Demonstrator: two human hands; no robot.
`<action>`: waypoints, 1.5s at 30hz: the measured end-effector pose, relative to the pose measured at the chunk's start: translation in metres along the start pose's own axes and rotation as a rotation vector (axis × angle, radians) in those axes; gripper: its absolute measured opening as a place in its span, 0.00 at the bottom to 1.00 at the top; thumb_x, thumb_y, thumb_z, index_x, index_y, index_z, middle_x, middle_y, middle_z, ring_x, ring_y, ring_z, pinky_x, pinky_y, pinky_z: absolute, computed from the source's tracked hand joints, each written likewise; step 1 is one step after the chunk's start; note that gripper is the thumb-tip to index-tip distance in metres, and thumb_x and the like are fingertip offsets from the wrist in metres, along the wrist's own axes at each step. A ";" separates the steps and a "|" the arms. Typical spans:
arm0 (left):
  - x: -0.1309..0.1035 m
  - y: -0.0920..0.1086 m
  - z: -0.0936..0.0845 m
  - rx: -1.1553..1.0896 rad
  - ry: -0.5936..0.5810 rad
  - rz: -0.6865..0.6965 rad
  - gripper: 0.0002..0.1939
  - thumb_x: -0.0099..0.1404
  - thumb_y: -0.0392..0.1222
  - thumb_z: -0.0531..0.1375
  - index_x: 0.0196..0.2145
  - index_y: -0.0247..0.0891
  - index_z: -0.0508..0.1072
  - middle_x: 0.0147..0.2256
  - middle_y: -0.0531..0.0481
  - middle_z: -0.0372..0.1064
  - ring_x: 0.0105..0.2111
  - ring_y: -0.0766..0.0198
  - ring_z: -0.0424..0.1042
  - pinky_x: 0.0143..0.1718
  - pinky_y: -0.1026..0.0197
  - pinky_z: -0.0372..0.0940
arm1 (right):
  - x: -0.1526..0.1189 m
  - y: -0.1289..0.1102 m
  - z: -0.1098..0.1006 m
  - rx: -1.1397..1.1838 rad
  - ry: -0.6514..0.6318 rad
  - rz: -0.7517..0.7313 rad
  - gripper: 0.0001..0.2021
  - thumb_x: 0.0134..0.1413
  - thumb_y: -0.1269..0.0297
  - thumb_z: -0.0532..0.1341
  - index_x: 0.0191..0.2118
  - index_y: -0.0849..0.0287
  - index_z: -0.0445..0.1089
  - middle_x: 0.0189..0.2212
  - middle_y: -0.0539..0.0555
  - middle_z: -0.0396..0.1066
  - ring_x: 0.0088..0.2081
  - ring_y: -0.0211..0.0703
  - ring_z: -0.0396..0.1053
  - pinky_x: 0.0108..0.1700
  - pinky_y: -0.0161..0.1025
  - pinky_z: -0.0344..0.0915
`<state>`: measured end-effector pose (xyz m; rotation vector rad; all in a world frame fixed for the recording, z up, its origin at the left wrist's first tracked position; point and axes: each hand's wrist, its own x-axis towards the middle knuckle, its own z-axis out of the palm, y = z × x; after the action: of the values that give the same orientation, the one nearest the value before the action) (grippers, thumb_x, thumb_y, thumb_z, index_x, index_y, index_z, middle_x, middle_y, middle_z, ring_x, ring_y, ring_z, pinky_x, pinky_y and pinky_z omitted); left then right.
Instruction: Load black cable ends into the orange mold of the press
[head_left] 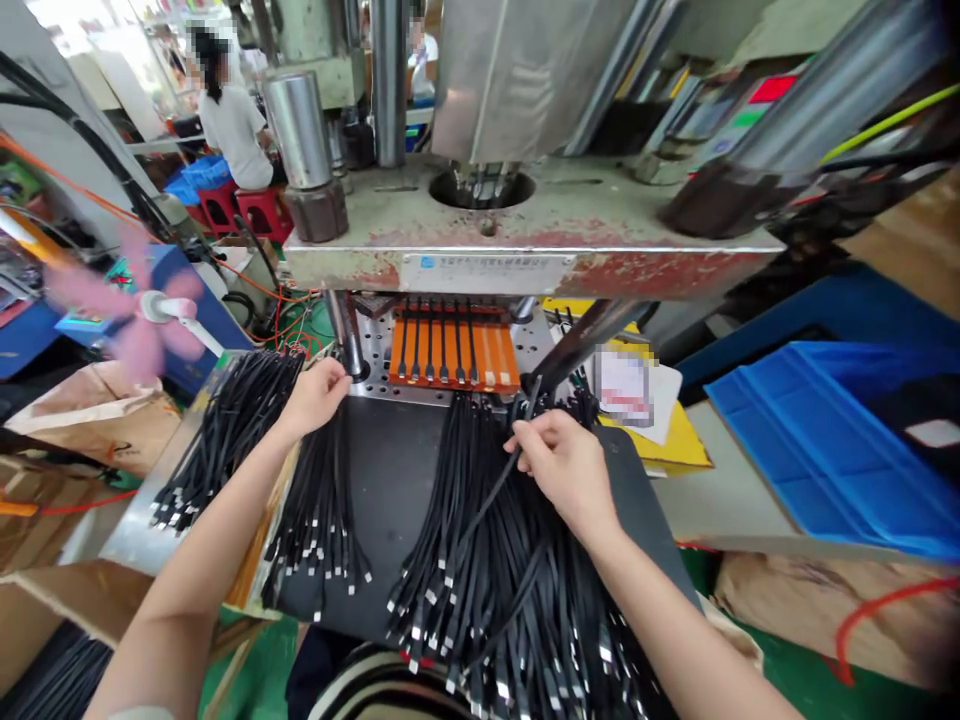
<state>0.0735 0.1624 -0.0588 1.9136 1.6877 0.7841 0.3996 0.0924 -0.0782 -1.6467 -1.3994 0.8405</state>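
My right hand pinches a black flat cable above a large bundle of similar cables with metal-tipped plugs. My left hand is closed, fingertips together beside a press post, over a smaller cable bundle. What its fingers hold, if anything, is hidden. Ahead of both hands, an orange fixture lies on the machine's perforated metal plate. Several black cables lie side by side in its slots, and the slots at its right end show no cable.
The press's heavy plate hangs above the fixture, with steel posts at the sides. Another cable bundle lies at left near a pink fan. Blue trays stand at right. A person sits farther back.
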 end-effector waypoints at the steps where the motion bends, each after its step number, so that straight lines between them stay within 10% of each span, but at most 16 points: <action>1: -0.004 0.011 -0.001 -0.145 -0.060 0.060 0.06 0.64 0.42 0.56 0.31 0.39 0.62 0.26 0.53 0.67 0.25 0.67 0.66 0.30 0.65 0.62 | -0.005 -0.008 0.001 0.144 -0.013 -0.035 0.12 0.57 0.53 0.60 0.31 0.56 0.63 0.24 0.51 0.73 0.20 0.39 0.67 0.26 0.36 0.63; 8: -0.028 0.103 0.003 -0.661 -0.425 0.324 0.15 0.68 0.46 0.59 0.48 0.35 0.67 0.31 0.54 0.65 0.22 0.74 0.62 0.22 0.70 0.60 | -0.026 -0.079 0.019 0.496 -0.247 -0.277 0.11 0.53 0.58 0.67 0.37 0.58 0.69 0.26 0.49 0.70 0.26 0.36 0.67 0.30 0.34 0.65; 16: -0.018 0.140 0.016 -0.796 -0.472 0.257 0.21 0.60 0.56 0.66 0.34 0.32 0.75 0.28 0.51 0.69 0.20 0.73 0.66 0.22 0.69 0.66 | -0.016 -0.094 0.014 0.676 -0.141 -0.255 0.19 0.47 0.54 0.72 0.25 0.57 0.63 0.17 0.44 0.63 0.20 0.34 0.59 0.23 0.32 0.57; 22: -0.004 0.161 0.021 -0.846 -0.350 0.226 0.20 0.55 0.53 0.70 0.27 0.32 0.72 0.20 0.55 0.65 0.15 0.74 0.62 0.16 0.72 0.60 | -0.016 -0.072 0.018 0.498 -0.168 -0.320 0.16 0.55 0.50 0.66 0.31 0.56 0.65 0.21 0.46 0.64 0.22 0.35 0.59 0.25 0.33 0.56; 33: 0.042 0.211 0.021 -0.552 0.077 0.799 0.10 0.68 0.46 0.60 0.37 0.36 0.77 0.31 0.53 0.67 0.25 0.71 0.68 0.27 0.68 0.65 | 0.054 -0.032 0.002 -0.073 0.068 -0.575 0.14 0.59 0.56 0.60 0.26 0.58 0.69 0.22 0.50 0.68 0.25 0.40 0.63 0.31 0.36 0.58; 40: 0.047 0.164 0.059 -0.271 0.195 0.783 0.12 0.64 0.36 0.62 0.46 0.35 0.69 0.39 0.48 0.69 0.32 0.67 0.71 0.33 0.65 0.68 | 0.107 -0.031 -0.002 0.055 0.086 -0.312 0.15 0.53 0.54 0.61 0.22 0.58 0.65 0.17 0.47 0.65 0.20 0.38 0.62 0.25 0.34 0.57; 45: 0.051 0.111 0.088 0.309 -0.210 0.978 0.12 0.68 0.31 0.56 0.47 0.35 0.71 0.50 0.42 0.73 0.53 0.57 0.71 0.59 0.48 0.64 | 0.128 -0.030 0.005 0.004 -0.003 -0.272 0.12 0.52 0.65 0.61 0.20 0.57 0.65 0.16 0.46 0.67 0.22 0.40 0.69 0.30 0.34 0.63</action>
<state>0.2187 0.2001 -0.0417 2.9442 0.6961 0.6057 0.4035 0.2213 -0.0525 -1.4118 -1.5786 0.6872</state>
